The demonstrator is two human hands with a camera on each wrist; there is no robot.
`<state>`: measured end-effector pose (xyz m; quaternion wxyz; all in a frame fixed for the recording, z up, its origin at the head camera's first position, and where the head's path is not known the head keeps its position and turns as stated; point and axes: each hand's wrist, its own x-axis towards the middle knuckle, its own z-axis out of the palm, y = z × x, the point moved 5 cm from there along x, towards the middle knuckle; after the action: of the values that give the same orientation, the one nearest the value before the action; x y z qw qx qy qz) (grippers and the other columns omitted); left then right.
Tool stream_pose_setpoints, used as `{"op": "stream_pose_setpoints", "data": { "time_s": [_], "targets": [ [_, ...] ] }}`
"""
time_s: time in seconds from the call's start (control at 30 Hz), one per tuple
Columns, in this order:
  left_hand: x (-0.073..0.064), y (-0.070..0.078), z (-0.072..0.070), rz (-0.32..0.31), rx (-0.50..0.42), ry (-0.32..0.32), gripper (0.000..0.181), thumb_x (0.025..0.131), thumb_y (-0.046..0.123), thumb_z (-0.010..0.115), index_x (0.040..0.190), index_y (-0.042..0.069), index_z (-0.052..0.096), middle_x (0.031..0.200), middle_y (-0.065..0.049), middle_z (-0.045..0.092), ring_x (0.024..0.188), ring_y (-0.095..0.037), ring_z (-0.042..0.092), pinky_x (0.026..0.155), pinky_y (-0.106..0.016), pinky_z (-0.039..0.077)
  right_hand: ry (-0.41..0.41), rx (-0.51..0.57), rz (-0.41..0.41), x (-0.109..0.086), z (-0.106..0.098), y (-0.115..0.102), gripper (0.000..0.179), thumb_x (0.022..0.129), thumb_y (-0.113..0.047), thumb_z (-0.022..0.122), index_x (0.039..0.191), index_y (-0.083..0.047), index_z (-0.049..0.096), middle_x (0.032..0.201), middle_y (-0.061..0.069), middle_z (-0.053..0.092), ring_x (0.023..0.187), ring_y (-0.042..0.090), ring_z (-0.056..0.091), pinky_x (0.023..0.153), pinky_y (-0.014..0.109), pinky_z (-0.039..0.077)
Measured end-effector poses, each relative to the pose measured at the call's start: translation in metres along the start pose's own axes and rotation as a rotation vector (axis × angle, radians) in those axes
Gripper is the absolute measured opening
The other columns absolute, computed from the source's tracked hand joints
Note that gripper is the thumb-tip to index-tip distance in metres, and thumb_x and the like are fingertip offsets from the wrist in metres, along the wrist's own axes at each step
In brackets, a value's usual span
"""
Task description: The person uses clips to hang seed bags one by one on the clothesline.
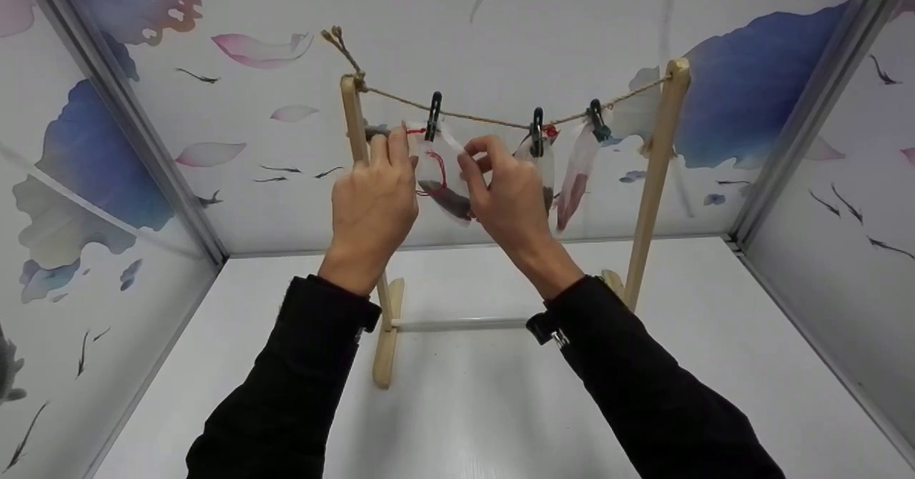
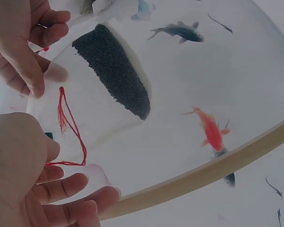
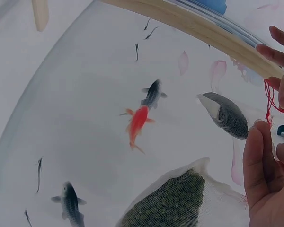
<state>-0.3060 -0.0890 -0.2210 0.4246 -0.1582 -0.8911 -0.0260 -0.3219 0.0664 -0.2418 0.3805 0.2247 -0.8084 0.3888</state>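
A white mesh drawstring pouch (image 1: 444, 199) with dark grains at its bottom hangs from a rope by a dark clothespin (image 1: 433, 116). My left hand (image 1: 372, 204) is at its upper left. In the left wrist view, its red cord (image 2: 77, 137) runs in between my left thumb and forefinger, which pinch at that side while the other fingers stay extended. My right hand (image 1: 511, 193) pinches the pouch's upper right edge between thumb and fingertips. The dark grains (image 2: 116, 71) show through the mesh below both hands.
The rope (image 1: 486, 119) sags between two wooden posts (image 1: 654, 186). Right of my hands hang two more pouches, one with reddish contents (image 1: 574, 193), each under a dark clothespin (image 1: 597, 118). A pouch of green grains (image 3: 168, 203) is close to my right wrist. A white rod (image 1: 457, 324) joins the feet.
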Motion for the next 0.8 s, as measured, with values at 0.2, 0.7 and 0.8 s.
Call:
{"op": "stream_pose_setpoints", "data": {
  "time_s": [0.2,0.7,0.8],
  "targets": [
    [-0.008,0.001,0.004,0.008,-0.008,-0.016,0.033,0.109,0.022,0.047,0.127,-0.006,0.050,0.106,-0.023,0.061,0.059,-0.036,0.060,0.050,-0.046,0.053,-0.014,0.017,0.010,-0.008,0.003,0.003,0.020,0.104,-0.020,0.061,0.114,-0.003,0.064,0.087,0.008,0.074,0.050,0.010,0.059,0.050,0.023,0.050],
    [-0.038,0.004,0.020,-0.012,-0.057,-0.064,0.038,0.107,0.023,0.052,0.131,-0.005,0.050,0.100,-0.020,0.061,0.057,-0.033,0.059,0.047,-0.044,0.052,-0.090,-0.004,0.056,-0.035,0.010,0.012,0.023,0.100,-0.016,0.065,0.120,-0.003,0.063,0.102,0.012,0.075,0.058,0.013,0.065,0.057,0.025,0.054],
    [-0.045,0.003,0.024,-0.031,-0.092,-0.083,0.041,0.107,0.024,0.052,0.136,-0.005,0.049,0.099,-0.020,0.060,0.056,-0.030,0.058,0.047,-0.042,0.052,-0.116,-0.014,0.062,-0.040,0.010,0.014,0.024,0.100,-0.014,0.066,0.121,-0.003,0.063,0.105,0.013,0.075,0.062,0.015,0.067,0.059,0.027,0.056]
  ]
}}
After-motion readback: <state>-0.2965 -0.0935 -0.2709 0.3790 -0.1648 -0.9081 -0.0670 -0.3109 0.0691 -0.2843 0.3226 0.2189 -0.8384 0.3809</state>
